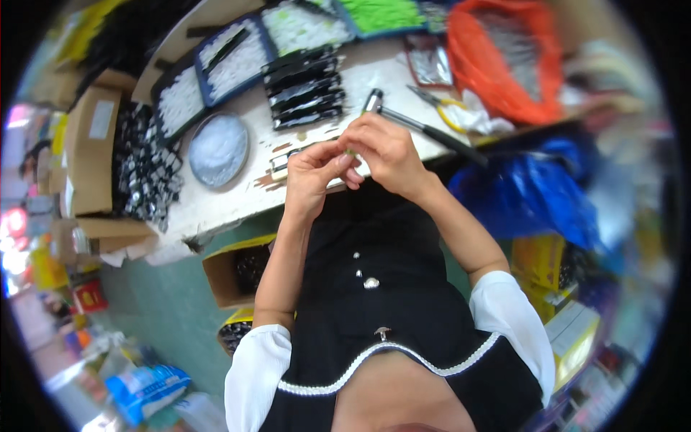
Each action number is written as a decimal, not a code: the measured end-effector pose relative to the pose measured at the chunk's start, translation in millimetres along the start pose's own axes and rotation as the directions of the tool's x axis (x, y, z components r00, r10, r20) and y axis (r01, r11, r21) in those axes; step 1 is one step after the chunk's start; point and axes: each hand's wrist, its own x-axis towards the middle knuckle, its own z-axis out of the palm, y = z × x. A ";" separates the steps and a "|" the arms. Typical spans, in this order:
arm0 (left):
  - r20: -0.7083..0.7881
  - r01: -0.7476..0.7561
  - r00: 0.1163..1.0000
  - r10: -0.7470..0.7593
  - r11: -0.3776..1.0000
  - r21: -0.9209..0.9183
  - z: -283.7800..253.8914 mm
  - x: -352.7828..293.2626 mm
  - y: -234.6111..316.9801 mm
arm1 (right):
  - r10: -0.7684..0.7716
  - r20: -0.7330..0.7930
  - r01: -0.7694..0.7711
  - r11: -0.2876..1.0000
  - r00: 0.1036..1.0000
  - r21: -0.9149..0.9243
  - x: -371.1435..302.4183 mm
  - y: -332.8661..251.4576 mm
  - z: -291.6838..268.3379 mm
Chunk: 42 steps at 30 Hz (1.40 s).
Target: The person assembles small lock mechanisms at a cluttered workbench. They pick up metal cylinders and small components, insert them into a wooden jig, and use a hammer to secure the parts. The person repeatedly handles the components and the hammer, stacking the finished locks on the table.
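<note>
Green tiny plastic-looking piece (350,152) pinched by left hand (314,171), right hand (386,147), fingers nearly closed; slack grip risks six-o'clock drop.

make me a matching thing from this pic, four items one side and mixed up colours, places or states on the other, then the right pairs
Column one
1. Left hand and right hand
2. Hammer
3. Scissors
4. Dish

Column two
A. Has a long handle with a black grip
B. Round, on the table, left of both hands, with whitish contents
C. Fingertips close together at a small greenish piece
D. Yellow at the handle end

Right pairs
1-C
2-A
3-D
4-B
</note>
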 end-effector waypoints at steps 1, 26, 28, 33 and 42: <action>-0.012 -0.007 1.000 0.007 1.000 -0.025 -5.0 -5.4 1.2 | 0.035 0.013 -0.036 0.998 0.999 0.060 1.2 3.5 6.6; -0.318 -0.209 0.932 0.174 0.975 -0.079 -42.5 -17.7 -7.9 | -0.137 0.154 0.159 0.978 0.978 -0.135 10.9 4.8 49.6; -0.312 -0.197 0.933 0.181 0.980 -0.022 -42.5 -16.9 -6.8 | -0.120 0.138 0.137 0.983 0.983 -0.121 11.9 4.0 49.6; -0.294 -0.167 0.938 0.185 0.982 0.083 -40.0 -16.2 2.5 | -0.001 0.117 0.004 1.000 0.993 -0.023 11.5 6.0 51.1; -0.277 -0.187 0.934 0.224 0.970 0.156 -43.5 -18.9 0.4 | -0.017 0.108 0.019 1.000 0.994 -0.022 10.2 9.3 54.2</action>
